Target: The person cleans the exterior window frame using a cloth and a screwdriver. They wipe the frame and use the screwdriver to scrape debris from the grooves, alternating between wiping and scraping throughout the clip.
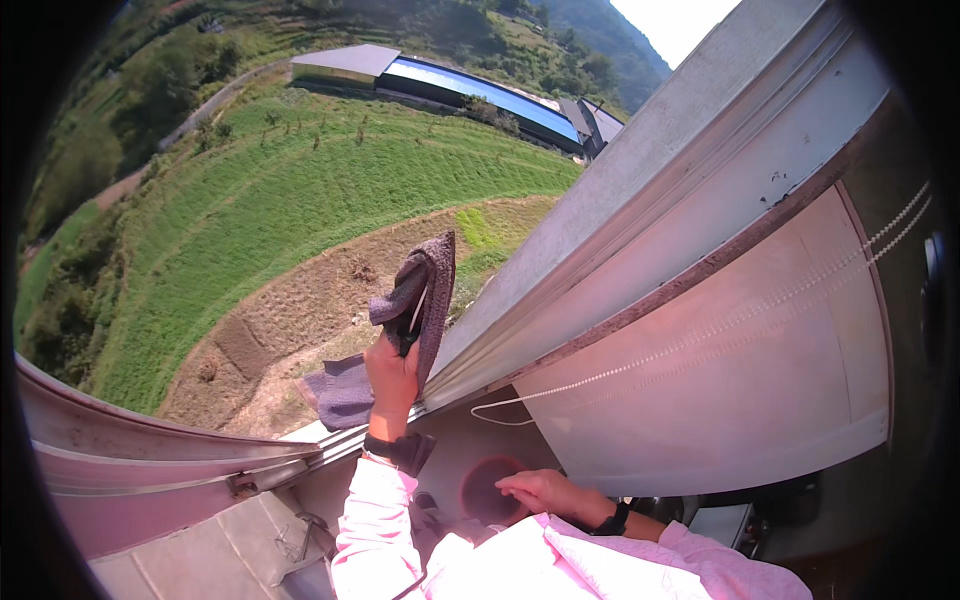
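My left hand [391,379] is raised at the open window, gripping a greyish-purple textured cloth [437,300]. Part of the cloth stands up above the fist, and a loose flap hangs to the left of the wrist. A dark piece with a light edge shows in the fold of the cloth; what it is cannot be made out. Beside the left hand runs the pale window frame [600,217]. My right hand [551,491] is low in front of my body, fingers stretched to the left with nothing in them. Below it on the floor appears a round reddish container [487,487], partly covered by that hand.
A white bead chain [637,360] loops across a pale panel [720,375] at right. Window tracks [345,442] lie under my left wrist. Wire hooks [300,536] are by light tiles [202,559] at lower left. Outside are a green field [337,172] and a long, blue-roofed building [480,94].
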A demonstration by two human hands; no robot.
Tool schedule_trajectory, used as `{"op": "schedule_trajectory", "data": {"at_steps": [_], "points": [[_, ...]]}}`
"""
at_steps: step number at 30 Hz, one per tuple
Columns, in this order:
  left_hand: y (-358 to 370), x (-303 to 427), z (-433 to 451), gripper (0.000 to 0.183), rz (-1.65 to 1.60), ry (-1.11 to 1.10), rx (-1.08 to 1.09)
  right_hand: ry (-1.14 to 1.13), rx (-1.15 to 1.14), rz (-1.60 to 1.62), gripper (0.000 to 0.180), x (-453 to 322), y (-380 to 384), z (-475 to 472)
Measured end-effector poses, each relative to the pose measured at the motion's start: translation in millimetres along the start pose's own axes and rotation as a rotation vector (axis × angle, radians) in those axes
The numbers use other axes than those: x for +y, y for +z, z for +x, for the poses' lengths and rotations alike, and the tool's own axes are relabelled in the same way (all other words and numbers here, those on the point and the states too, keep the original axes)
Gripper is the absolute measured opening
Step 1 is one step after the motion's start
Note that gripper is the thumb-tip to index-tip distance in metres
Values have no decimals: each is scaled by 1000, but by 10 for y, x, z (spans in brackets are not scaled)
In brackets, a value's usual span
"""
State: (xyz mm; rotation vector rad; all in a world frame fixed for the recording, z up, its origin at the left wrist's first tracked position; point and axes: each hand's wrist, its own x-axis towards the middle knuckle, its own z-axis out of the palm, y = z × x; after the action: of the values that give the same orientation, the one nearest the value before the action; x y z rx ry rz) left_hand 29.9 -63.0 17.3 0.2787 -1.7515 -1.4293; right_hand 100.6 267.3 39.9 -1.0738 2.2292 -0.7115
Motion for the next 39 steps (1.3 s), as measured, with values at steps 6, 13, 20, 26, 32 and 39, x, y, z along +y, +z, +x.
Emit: {"op": "schedule_trajectory", "data": {"at_steps": [6,13,20,26,32,39], "points": [[902,510,697,39,-314,211,-148,67,61,4,27,62,-42,-47],[1338,367,556,43,-218,338,-260,173,127,127,28,193,10,-117],[1480,-1015,-227,37,-180,15,-345,280,25,92,31,315,28,-322],[1445,-1604,-612,40,-244,-120,-395,376,-73,-2,29,243,123,-449],[552,-1744,-981,36,97,-361,-33,291,-36,21,30,228,234,-624],[-36,-1195,-854,45,215,-24,-140,206,-40,32,30,261,430,-522]]}}
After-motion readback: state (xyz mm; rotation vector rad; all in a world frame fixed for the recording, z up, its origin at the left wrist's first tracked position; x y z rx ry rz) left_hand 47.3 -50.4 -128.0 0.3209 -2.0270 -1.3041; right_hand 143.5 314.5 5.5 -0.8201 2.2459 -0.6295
